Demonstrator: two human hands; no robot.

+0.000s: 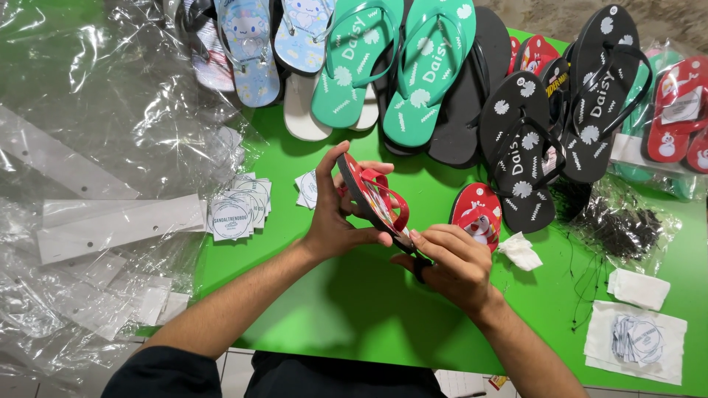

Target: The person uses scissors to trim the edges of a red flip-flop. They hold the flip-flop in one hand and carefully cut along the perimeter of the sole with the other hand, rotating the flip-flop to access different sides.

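— Green table [354,309] fills the head view, with crumpled clear plastic sheeting [96,110] spread over its left side. What sits in the grip?

— A small red flip-flop [376,203], held on edge above the table. The left hand [335,221] wraps it from the left, thumb up along the sole's rim and fingers curled behind the strap. The right hand [450,262] is closed on the heel end just below, fingertips pinched together there — whether it also holds something small and dark I cannot tell.

— And around the grip?

— Just right of it lies a second red flip-flop [478,214] flat on the table, with a crumpled white scrap [521,250] beside that. Left of the grip, a pile of round-printed paper tags [240,210]. Beyond the grip, a row of bigger sandals: a teal pair [391,66], black ones with white flowers [560,110], pale blue ones [273,37]. Far right, a clear bag of black ties [627,228] and white sheets with more tags [638,339].
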